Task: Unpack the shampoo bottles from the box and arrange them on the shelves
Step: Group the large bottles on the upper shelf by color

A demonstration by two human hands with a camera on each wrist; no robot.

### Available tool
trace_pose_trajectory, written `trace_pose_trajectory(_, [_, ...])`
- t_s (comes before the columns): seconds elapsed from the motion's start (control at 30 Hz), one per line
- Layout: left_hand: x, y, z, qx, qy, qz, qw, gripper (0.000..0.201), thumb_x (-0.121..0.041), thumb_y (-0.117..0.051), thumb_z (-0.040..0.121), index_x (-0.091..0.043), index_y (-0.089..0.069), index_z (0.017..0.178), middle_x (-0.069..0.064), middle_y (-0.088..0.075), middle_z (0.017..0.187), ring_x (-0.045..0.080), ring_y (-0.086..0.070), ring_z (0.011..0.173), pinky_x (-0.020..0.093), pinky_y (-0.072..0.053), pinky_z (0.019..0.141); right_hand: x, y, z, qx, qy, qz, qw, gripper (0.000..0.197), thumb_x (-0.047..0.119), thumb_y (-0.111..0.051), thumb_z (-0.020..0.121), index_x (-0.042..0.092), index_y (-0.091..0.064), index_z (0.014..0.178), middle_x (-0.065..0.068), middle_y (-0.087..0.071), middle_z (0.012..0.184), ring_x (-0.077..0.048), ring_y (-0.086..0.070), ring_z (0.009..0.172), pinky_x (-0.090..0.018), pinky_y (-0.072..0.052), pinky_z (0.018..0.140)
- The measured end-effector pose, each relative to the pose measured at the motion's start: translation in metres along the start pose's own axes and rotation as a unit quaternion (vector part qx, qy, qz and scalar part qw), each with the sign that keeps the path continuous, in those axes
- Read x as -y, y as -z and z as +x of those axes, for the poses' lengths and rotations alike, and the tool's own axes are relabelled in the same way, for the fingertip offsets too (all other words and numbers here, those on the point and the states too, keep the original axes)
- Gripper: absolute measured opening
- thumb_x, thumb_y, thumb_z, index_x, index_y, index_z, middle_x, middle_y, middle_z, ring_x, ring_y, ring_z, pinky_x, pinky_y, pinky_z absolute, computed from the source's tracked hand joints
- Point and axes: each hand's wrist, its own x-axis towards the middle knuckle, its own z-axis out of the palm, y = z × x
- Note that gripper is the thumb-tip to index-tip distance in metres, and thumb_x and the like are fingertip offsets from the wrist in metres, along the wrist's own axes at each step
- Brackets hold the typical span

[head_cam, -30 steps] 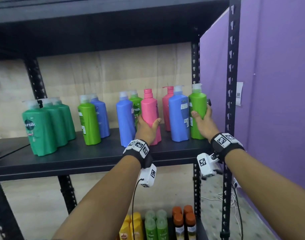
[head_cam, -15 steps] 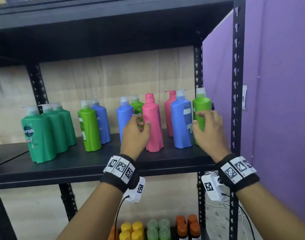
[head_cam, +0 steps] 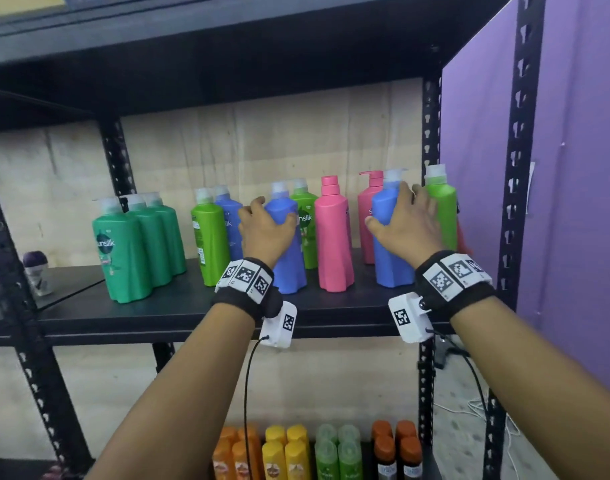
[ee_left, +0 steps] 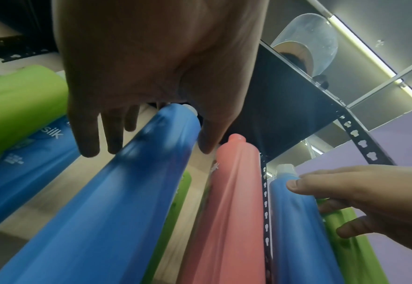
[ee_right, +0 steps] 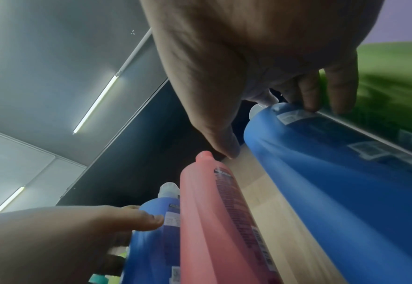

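Moved since a moment ago: left hand (head_cam: pixel 263 230) from pink bottle (head_cam: pixel 334 237) to blue bottle (head_cam: pixel 288 244); right hand (head_cam: pixel 405 225) from green bottle (head_cam: pixel 443 209) to second blue bottle (head_cam: pixel 390 251). Both hands: fingers curled round upper bodies, gripping. Both bottles: upright, front of middle shelf (head_cam: pixel 178 306). Handling, judged: full, heavy, stiff smooth plastic, slippery; hold at the narrowed middle, not the pump.

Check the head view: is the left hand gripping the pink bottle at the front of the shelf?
No, the left hand wraps a blue bottle, while the front pink bottle stands untouched beside it.
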Motion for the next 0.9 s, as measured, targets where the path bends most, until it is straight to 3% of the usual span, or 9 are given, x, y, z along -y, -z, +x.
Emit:
trace_pose_trajectory(0.13, [0.014, -0.006, 0.006, 0.097, 0.023, -0.031, 0.995, 0.097, -0.034, -0.075, 0.090, -0.019, -0.011, 0.161, 0.020, -0.027, 0.156, 0.037, -0.043, 0.138, 0.042, -0.036, 0.115, 0.006, -0.002, 0.005, -0.013, -0.019, -0.024, 0.999, 0.097, 0.055, -0.062, 0.091, 0.007, -0.014, 0.161, -0.017, -0.031, 0.157, -0.039, -0.032, 0.140, -0.051, -0.035, 0.110])
trace_pose_trajectory(0.23, [0.022, -0.009, 0.004, 0.103, 0.001, -0.054, 0.993, 0.097, -0.028, -0.073, 0.093, -0.022, -0.004, 0.161, 0.015, -0.041, 0.152, 0.038, -0.054, 0.129, 0.041, -0.046, 0.106, 0.009, -0.004, 0.005, -0.023, -0.021, -0.040, 0.999, 0.097, 0.054, -0.065, 0.091, 0.007, -0.016, 0.161, -0.016, -0.034, 0.153, -0.037, -0.034, 0.137, -0.050, -0.038, 0.106])
trace_pose_trajectory(0.43, [0.027, -0.007, -0.001, 0.112, -0.020, -0.017, 0.993, 0.095, -0.029, -0.067, 0.099, -0.024, 0.003, 0.162, 0.017, -0.052, 0.145, 0.042, -0.063, 0.115, 0.038, -0.048, 0.088, 0.009, -0.011, 0.000, -0.006, -0.001, 0.006, 1.000, 0.095, 0.031, -0.076, 0.091, 0.005, -0.016, 0.159, -0.016, -0.026, 0.156, -0.043, -0.049, 0.128, -0.051, -0.047, 0.101])
trace_pose_trajectory(0.5, [0.026, -0.004, -0.003, 0.113, -0.022, -0.003, 0.993, 0.095, -0.031, -0.067, 0.099, -0.025, 0.004, 0.162, 0.019, -0.056, 0.141, 0.042, -0.064, 0.113, 0.040, -0.049, 0.088, 0.009, -0.012, 0.000, -0.004, 0.002, 0.025, 1.000, 0.091, 0.026, -0.073, 0.092, 0.003, -0.016, 0.159, -0.016, -0.024, 0.157, -0.045, -0.052, 0.125, -0.053, -0.048, 0.100])
trace_pose_trajectory(0.63, [0.027, 0.003, -0.009, 0.089, -0.034, 0.006, 0.995, 0.094, -0.037, -0.073, 0.094, -0.029, -0.007, 0.161, 0.015, -0.058, 0.139, 0.040, -0.063, 0.114, 0.043, -0.053, 0.093, 0.009, -0.008, 0.000, 0.009, -0.007, 0.081, 0.997, 0.091, 0.022, -0.071, 0.088, 0.004, -0.017, 0.159, -0.018, -0.024, 0.158, -0.047, -0.045, 0.131, -0.051, -0.041, 0.109])
trace_pose_trajectory(0.8, [0.026, 0.016, -0.017, 0.077, -0.048, 0.009, 0.996, 0.093, -0.043, -0.077, 0.088, -0.032, -0.016, 0.157, 0.011, -0.059, 0.139, 0.038, -0.063, 0.115, 0.048, -0.054, 0.096, 0.004, -0.005, -0.006, 0.002, 0.027, 0.134, 0.991, 0.080, 0.027, -0.068, 0.087, 0.009, -0.030, 0.155, -0.014, -0.036, 0.152, -0.037, -0.046, 0.132, -0.048, -0.043, 0.108])
trace_pose_trajectory(0.9, [0.025, 0.020, -0.023, 0.062, -0.059, 0.029, 0.996, 0.090, -0.047, -0.075, 0.084, -0.036, -0.018, 0.153, 0.008, -0.064, 0.125, 0.039, -0.065, 0.107, 0.050, -0.055, 0.092, 0.002, -0.002, -0.007, -0.006, 0.032, 0.151, 0.988, 0.078, 0.031, -0.068, 0.086, 0.013, -0.034, 0.154, -0.011, -0.041, 0.150, -0.031, -0.048, 0.131, -0.041, -0.044, 0.104])
